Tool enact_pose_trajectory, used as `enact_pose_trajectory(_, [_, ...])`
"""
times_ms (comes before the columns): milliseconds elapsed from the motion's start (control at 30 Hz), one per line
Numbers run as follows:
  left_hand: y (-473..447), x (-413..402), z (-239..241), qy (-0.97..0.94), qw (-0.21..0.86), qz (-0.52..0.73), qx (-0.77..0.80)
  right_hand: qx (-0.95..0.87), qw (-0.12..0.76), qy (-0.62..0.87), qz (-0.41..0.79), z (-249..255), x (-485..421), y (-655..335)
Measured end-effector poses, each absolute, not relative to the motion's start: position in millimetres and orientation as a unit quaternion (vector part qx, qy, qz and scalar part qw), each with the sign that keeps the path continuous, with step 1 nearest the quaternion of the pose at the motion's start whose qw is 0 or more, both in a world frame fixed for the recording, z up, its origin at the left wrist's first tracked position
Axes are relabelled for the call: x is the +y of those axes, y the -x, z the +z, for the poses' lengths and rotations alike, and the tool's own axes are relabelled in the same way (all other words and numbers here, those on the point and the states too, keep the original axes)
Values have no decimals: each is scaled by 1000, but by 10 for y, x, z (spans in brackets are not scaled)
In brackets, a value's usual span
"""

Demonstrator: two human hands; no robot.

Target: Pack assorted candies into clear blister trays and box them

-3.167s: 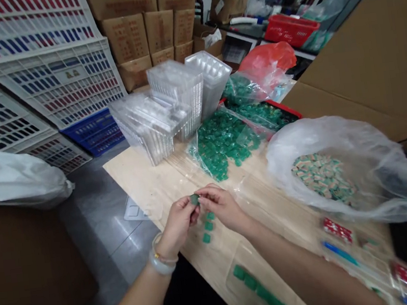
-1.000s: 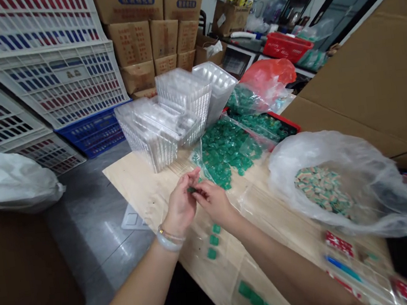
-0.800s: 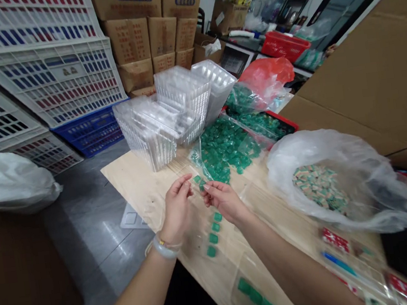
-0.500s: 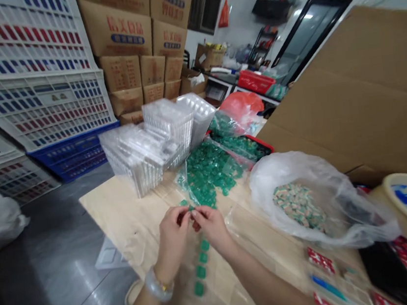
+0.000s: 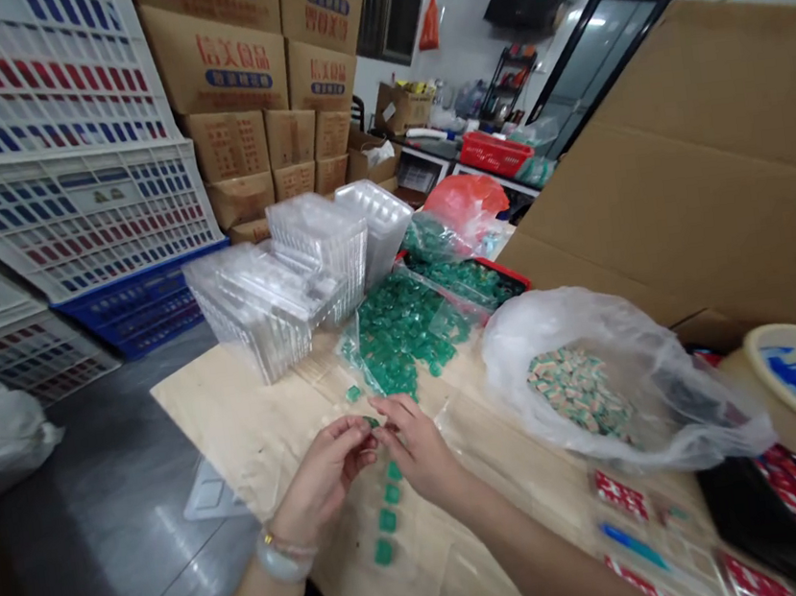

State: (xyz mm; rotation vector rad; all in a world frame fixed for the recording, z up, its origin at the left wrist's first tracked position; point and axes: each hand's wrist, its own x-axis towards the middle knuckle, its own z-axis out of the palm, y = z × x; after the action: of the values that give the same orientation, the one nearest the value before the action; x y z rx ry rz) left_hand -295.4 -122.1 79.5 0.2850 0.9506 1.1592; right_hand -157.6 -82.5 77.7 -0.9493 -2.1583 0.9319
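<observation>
My left hand (image 5: pixel 332 459) pinches a small dark green square piece (image 5: pixel 371 422) between thumb and fingertips. At the same piece, the thumb and fingers of my right hand (image 5: pixel 416 441) close in from the other side, partly covering it. Below my hands a row of several green squares (image 5: pixel 387 520) runs along the wooden table (image 5: pixel 237 405). One more green square (image 5: pixel 353 393) lies just beyond my fingers. Farther back spreads a large heap of shiny green pieces (image 5: pixel 408 321), partly on clear plastic.
Stacked clear plastic trays (image 5: pixel 260 300) stand at the back left. On the right sit a white plastic bag (image 5: pixel 507 362) with small pale-and-green pieces, a cream tub (image 5: pixel 756 375), a blue pen-like object (image 5: pixel 632 545) and red packets (image 5: pixel 620 495). A cardboard sheet (image 5: pixel 703 183) rises behind.
My hands have moved slightly toward me and to the left. The left hand has turned, so its fingers show more. The view has shifted a little.
</observation>
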Motion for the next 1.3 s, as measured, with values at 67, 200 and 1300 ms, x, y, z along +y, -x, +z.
enact_pose_trajectory(67, [2945, -1283, 774, -129, 723, 501, 459, -835, 285, 296, 367, 800, -852, 1519])
enact_pose_trajectory(200, [2903, -1369, 737, -120, 731, 472, 478, -855, 242, 273, 369, 832, -880, 1430])
enact_pose_trajectory(1300, [3228, -1207, 339, -637, 74, 148, 753, -929, 69, 277, 234, 526, -91, 2027])
